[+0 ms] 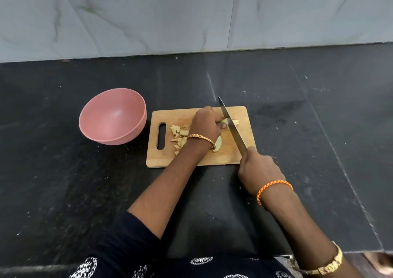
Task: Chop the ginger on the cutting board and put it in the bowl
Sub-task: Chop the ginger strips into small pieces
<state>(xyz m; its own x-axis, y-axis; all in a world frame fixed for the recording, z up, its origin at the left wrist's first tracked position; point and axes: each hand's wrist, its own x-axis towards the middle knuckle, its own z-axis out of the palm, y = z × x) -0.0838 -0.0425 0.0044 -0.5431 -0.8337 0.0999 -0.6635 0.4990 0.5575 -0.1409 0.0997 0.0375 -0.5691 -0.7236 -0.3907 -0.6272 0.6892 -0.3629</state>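
A wooden cutting board (241, 156) lies on the black counter. My left hand (205, 123) holds down a piece of ginger (234, 122) near the board's far right. My right hand (258, 168) grips the handle of a long knife (232, 128), whose blade rests across that ginger piece. Several chopped ginger bits (177, 137) lie in a loose heap near the board's handle slot. One larger slice (218, 144) sits by my left wrist, partly hidden. A pink bowl (136, 128) stands left of the board, with nothing visible inside it.
The black stone counter (297, 118) stretches around the board, flecked with small crumbs. A grey marble wall (191, 16) rises behind it. The counter's front edge and a step down show at the lower right.
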